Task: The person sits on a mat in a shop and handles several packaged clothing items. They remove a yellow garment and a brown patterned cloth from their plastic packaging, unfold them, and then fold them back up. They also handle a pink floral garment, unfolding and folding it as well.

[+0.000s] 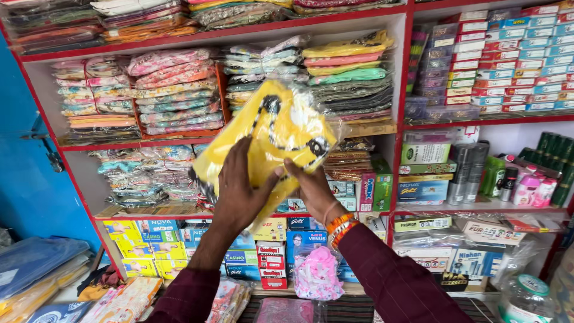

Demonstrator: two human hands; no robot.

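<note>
Yellow garment packet (272, 134), plastic-wrapped, is raised before the shelves (239, 143); its lower edge is hidden behind my hands. Left hand (239, 191) and right hand (311, 185) each grip it, fingers spread, forearms angled upward.

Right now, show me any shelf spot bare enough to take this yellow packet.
Both hands, left hand and right hand, hold the yellow packet. The top of the middle compartment is free, above the folded cloth stacks. Another gap lies above the green box. The lower box shelf is packed.
</note>
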